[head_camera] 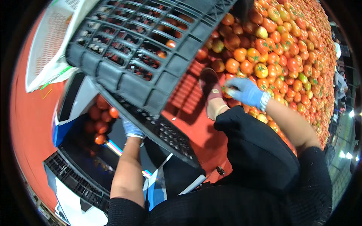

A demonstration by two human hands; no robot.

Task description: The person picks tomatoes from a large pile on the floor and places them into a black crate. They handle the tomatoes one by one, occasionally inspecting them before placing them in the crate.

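Observation:
A large heap of red, orange and greenish tomatoes (285, 53) fills the right side. My right hand (244, 90), in a blue-grey glove, is at the heap's near edge with a tomato at its fingertips; whether it grips that tomato is unclear. A black plastic crate (141, 65) is tilted above a lined box. My left hand (130, 127), also gloved, reaches under the crate's rim, its fingers partly hidden. Beside it, several red tomatoes (100, 118) lie in the box with a dark printed lining (93, 158).
A white perforated plastic basket (48, 48) stands at upper left on the red floor (31, 118). My shoe (210, 84) is between the crate and the heap. Another black crate edge (76, 175) is at lower left. Bright lights show at far right.

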